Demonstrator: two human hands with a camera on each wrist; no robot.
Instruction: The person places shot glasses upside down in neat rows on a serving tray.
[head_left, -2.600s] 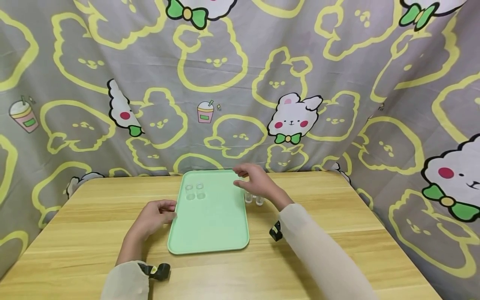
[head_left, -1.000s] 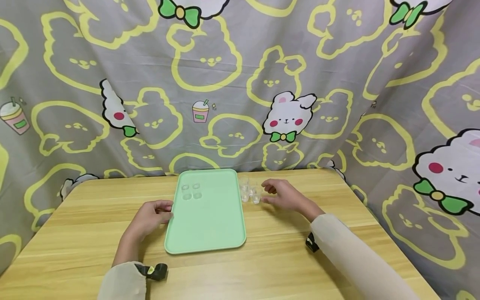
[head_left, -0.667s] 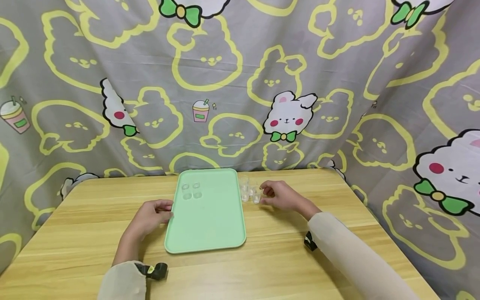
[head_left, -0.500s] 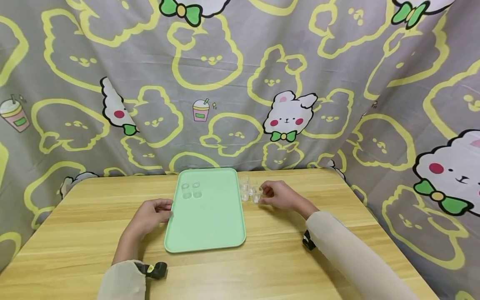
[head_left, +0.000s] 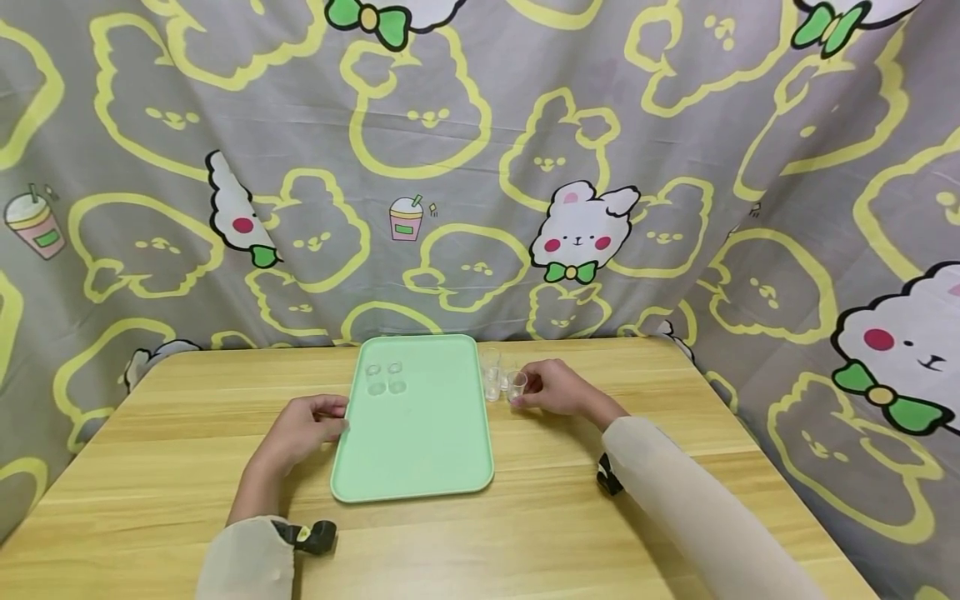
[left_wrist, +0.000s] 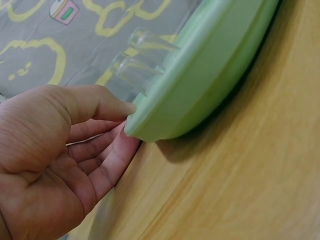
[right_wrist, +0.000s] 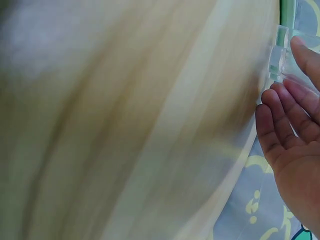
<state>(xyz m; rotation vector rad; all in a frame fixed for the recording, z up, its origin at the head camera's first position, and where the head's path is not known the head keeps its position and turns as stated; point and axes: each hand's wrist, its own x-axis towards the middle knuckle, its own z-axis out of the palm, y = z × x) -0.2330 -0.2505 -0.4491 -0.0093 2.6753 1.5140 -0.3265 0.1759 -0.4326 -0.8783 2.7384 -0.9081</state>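
My left hand (head_left: 303, 427) holds the left edge of a light green tray (head_left: 412, 487); in the left wrist view the thumb (left_wrist: 127, 109) lies at the rim with the fingers below it. Two small clear glasses (left_wrist: 137, 72) stand on the tray's far left part. To the tray's right, my right hand (head_left: 558, 387) pinches the nearest of several small clear shot glasses (head_left: 517, 387) between thumb and fingers. In the right wrist view the right hand (right_wrist: 295, 120) is at the frame's edge, its thumb against clear glass.
Other clear glasses (head_left: 491, 379) stand close together between the tray's right rim and the right hand. Everything rests on a wooden table (head_left: 420, 550). A grey patterned curtain (head_left: 465, 192) hangs along the table's back edge and right side.
The right hand has moved from over the tray's far right corner to the right side of the glasses, and its fingers have closed on the nearest one. The left hand stays at the tray edge.
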